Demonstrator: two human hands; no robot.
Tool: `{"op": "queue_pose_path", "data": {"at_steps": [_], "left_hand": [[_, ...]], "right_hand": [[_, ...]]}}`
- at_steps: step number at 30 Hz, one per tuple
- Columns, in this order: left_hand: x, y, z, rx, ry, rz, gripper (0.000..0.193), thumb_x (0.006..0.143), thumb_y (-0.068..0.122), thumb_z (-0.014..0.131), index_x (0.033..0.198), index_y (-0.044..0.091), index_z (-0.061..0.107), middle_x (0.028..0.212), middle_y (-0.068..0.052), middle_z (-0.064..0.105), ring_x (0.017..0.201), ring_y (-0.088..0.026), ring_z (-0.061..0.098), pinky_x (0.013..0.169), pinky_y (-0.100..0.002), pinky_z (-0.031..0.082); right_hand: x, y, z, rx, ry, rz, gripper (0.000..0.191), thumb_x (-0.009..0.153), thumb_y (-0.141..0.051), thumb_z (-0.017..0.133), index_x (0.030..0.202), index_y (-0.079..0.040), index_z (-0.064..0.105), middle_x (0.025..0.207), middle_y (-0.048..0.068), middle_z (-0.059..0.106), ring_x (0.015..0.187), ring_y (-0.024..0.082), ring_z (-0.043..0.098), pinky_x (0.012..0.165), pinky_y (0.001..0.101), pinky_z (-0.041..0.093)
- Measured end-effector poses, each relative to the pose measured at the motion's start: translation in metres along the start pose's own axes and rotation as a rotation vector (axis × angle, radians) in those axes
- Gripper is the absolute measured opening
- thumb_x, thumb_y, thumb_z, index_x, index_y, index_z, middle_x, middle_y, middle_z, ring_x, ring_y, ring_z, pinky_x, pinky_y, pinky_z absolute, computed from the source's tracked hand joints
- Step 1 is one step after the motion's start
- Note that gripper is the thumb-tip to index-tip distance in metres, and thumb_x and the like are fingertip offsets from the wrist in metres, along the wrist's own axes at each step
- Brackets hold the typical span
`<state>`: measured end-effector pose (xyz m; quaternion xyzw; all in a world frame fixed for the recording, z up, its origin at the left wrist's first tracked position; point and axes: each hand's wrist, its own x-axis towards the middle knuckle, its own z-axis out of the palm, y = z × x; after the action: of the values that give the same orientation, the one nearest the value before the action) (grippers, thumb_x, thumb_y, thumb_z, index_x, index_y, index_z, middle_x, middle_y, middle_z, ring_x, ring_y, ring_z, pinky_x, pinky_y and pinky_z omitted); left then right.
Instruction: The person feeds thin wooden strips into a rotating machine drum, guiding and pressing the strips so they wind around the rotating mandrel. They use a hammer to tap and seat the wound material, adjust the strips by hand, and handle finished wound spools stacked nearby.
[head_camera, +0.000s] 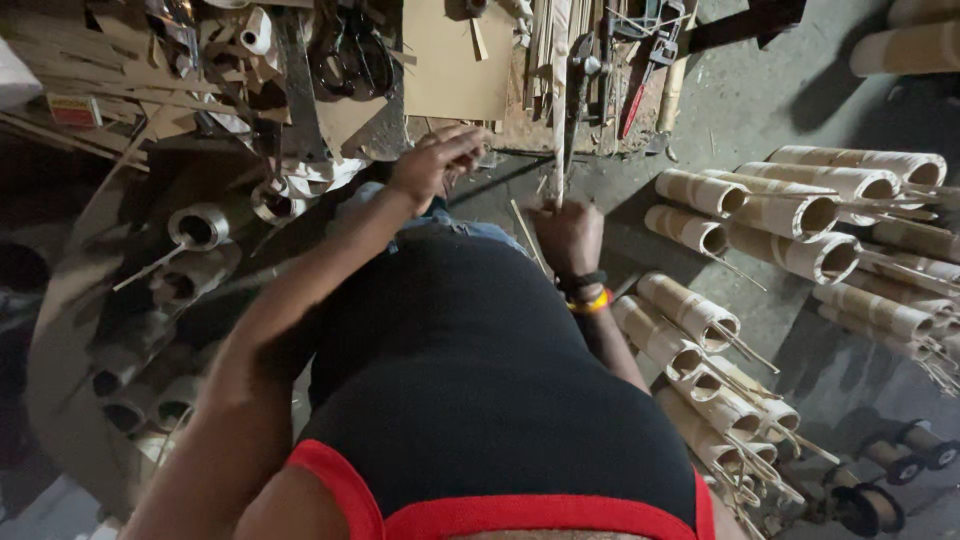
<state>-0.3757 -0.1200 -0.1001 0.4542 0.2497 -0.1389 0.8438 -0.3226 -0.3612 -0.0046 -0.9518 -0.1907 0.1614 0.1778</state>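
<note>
A long thin bamboo strip (557, 110) stands nearly upright in front of me, running from my lap up past the cluttered bench. My right hand (568, 237), with dark and yellow bands on the wrist, is shut around the strip's lower end. My left hand (437, 160) hovers a little to the left of the strip, fingers loosely curled and blurred; whether it holds anything I cannot tell. Another thin sliver (526, 236) lies slanted between the two hands, over my knees.
Several cut bamboo tube sections (800, 215) lie piled on the concrete floor at the right, some with thin sticks poking out. More tubes and tape rolls (198, 228) sit in shadow on the left. A workbench (455, 60) with boards, tools and scraps fills the top.
</note>
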Motion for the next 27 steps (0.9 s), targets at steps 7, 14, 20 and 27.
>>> {"op": "queue_pose_path", "data": {"at_steps": [7,14,20,27], "left_hand": [[-0.027,0.001,-0.041,-0.161,0.002,0.048,0.034,0.105,0.033,0.058,0.119,0.004,0.068,0.092,-0.004,0.069,0.080,-0.011,0.065,0.074,-0.027,0.051],[-0.026,0.008,-0.056,-0.133,0.092,-0.005,0.036,0.104,0.035,0.059,0.118,0.004,0.070,0.092,-0.001,0.070,0.080,-0.011,0.064,0.076,-0.027,0.052],[-0.033,0.016,-0.075,-0.183,0.161,0.022,0.033,0.102,0.035,0.062,0.116,0.006,0.071,0.092,0.002,0.069,0.080,-0.009,0.062,0.077,-0.026,0.049],[-0.037,0.018,-0.096,-0.233,0.169,0.067,0.029,0.102,0.032,0.062,0.110,0.006,0.072,0.089,0.000,0.069,0.079,-0.011,0.063,0.077,-0.028,0.049]], "right_hand": [[0.003,0.024,-0.017,1.567,-0.597,0.365,0.061,0.090,-0.037,0.070,0.136,0.001,0.056,0.118,0.009,0.073,0.106,0.021,0.070,0.089,0.0387,0.058],[0.025,0.032,0.004,1.646,-0.518,0.345,0.027,0.107,-0.020,0.066,0.116,0.006,0.070,0.095,0.009,0.071,0.082,0.019,0.067,0.077,0.0349,0.055],[0.013,-0.001,-0.016,0.705,-0.135,0.178,0.025,0.100,-0.022,0.069,0.093,0.001,0.076,0.071,0.004,0.070,0.064,0.010,0.064,0.059,0.0258,0.050],[0.015,-0.027,-0.012,0.280,0.015,0.033,0.033,0.100,-0.026,0.073,0.081,0.000,0.076,0.065,0.004,0.068,0.056,0.007,0.061,0.055,0.0257,0.045]]}}
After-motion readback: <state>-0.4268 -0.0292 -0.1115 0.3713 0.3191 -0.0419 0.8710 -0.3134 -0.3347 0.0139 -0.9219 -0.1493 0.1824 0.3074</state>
